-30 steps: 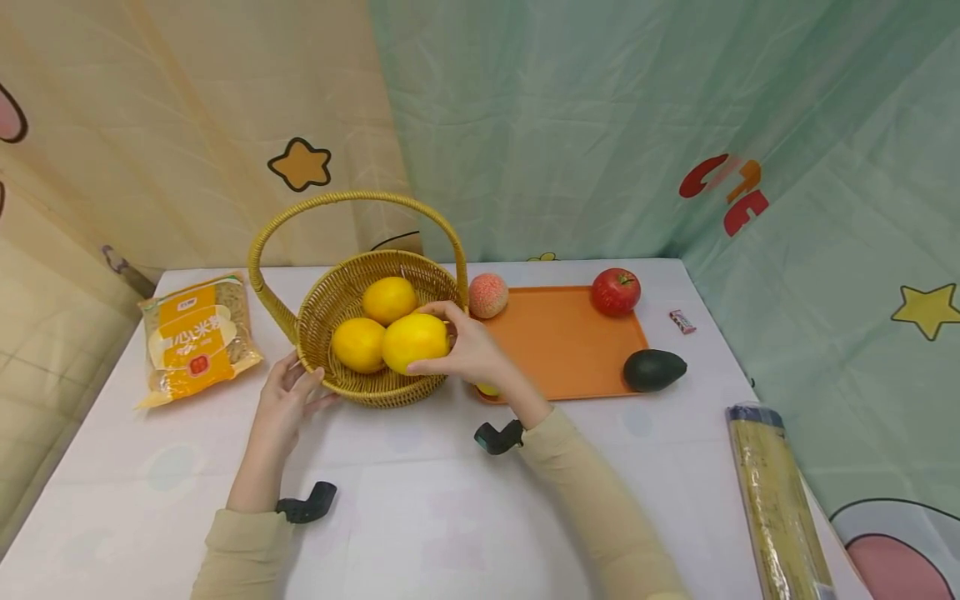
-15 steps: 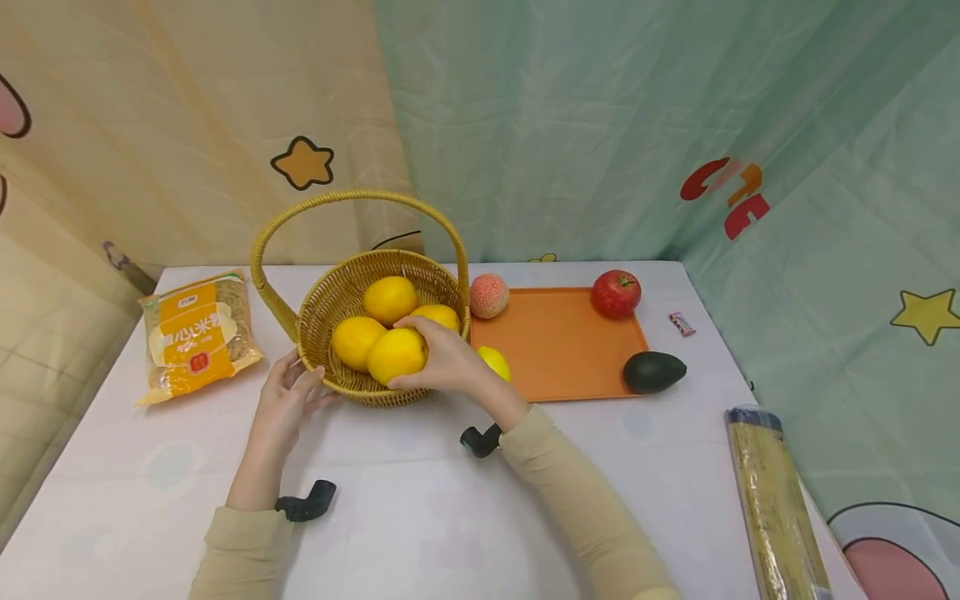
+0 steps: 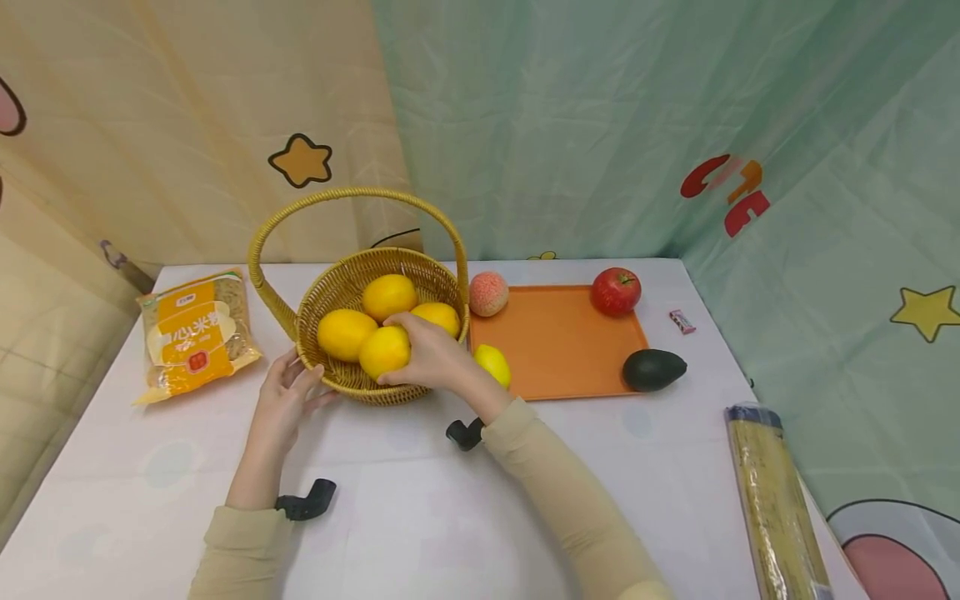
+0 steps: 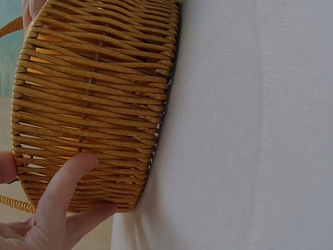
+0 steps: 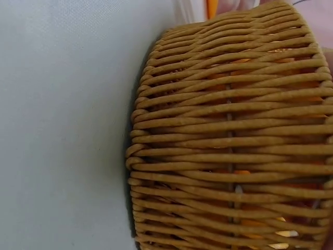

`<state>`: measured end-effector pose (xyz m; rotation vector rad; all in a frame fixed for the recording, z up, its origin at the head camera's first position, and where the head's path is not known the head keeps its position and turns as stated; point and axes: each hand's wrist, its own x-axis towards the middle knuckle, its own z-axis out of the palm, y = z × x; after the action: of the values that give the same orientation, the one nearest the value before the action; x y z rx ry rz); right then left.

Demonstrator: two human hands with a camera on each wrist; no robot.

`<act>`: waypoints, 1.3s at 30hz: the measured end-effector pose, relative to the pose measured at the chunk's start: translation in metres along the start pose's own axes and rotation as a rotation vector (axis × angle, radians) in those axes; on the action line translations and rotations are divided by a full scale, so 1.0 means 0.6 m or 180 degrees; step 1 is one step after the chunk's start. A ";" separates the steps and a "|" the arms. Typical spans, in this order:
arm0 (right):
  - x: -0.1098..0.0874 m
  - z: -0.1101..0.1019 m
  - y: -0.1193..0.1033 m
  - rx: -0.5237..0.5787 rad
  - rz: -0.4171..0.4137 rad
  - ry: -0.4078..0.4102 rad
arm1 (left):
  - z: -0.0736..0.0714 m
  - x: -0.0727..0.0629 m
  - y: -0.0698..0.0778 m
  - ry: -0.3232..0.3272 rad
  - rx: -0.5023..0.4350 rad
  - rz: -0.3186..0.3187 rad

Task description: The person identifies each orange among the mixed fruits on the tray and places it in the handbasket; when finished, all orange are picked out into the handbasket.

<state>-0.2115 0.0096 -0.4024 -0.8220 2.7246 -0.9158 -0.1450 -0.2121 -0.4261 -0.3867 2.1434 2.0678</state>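
A woven basket (image 3: 375,392) with a tall arched handle stands at the left of the table. My left hand (image 3: 285,404) grips its near left rim, with fingers (image 4: 60,192) against the outer wall in the left wrist view. Inside the bowl, my right hand (image 3: 431,354) holds a yellow lemon (image 3: 384,354) between thumb and fingers, low at the near side. Around it lie a left lemon (image 3: 347,335), a back lemon (image 3: 390,297) and a right lemon (image 3: 438,317). The basket wall (image 5: 229,140) fills most of the right wrist view and hides the held fruit.
Right of the basket lies an orange tray (image 3: 562,350). A peach (image 3: 488,294), a red apple (image 3: 616,292), a brighter lemon (image 3: 492,365) and an avocado (image 3: 654,370) lie at its edges. A grain bag (image 3: 197,333), a small candy (image 3: 682,322) and a wrapped noodle-like pack (image 3: 776,500) are farther out.
My right hand has moved left and slightly down inside the basket with the lemon. The left lemon has shifted left, and the lemon by the tray has come into fuller view. My left hand stays put.
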 end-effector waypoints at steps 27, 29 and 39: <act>-0.005 0.022 -0.017 -0.0084 -0.0089 0.0206 | -0.006 -0.002 -0.002 0.0047 -0.0050 -0.0074; -0.010 0.018 -0.018 0.0020 -0.0075 0.0256 | -0.005 -0.001 -0.002 0.0067 -0.0030 -0.0075; -0.047 -0.021 0.005 0.1045 0.0029 0.0459 | 0.000 0.001 0.000 0.0106 -0.0046 -0.0100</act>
<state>-0.1930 0.0331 -0.3950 -0.7019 2.5824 -1.4210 -0.1455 -0.2123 -0.4264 -0.4568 2.1281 2.0753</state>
